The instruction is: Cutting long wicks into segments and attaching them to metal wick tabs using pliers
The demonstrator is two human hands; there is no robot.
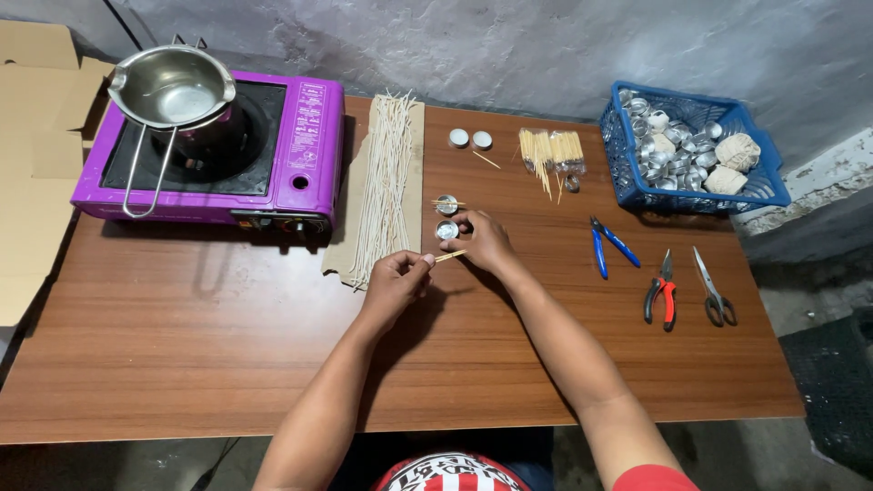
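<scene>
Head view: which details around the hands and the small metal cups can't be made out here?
- Metal cup contents: too small, partly hidden by right hand.
- Stick grip: left hand fingertips cover its end.
- Blue basket contents: small cups, individually indistinct.
- Stove label: too small.

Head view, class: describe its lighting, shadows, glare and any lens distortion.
Head view: even, soft light; the left hand and right hand cast faint shadows on the wooden table; glare shows on the steel pot and on the purple stove; the table's edges bow from wide-angle distortion; focus is sharp throughout.
</scene>
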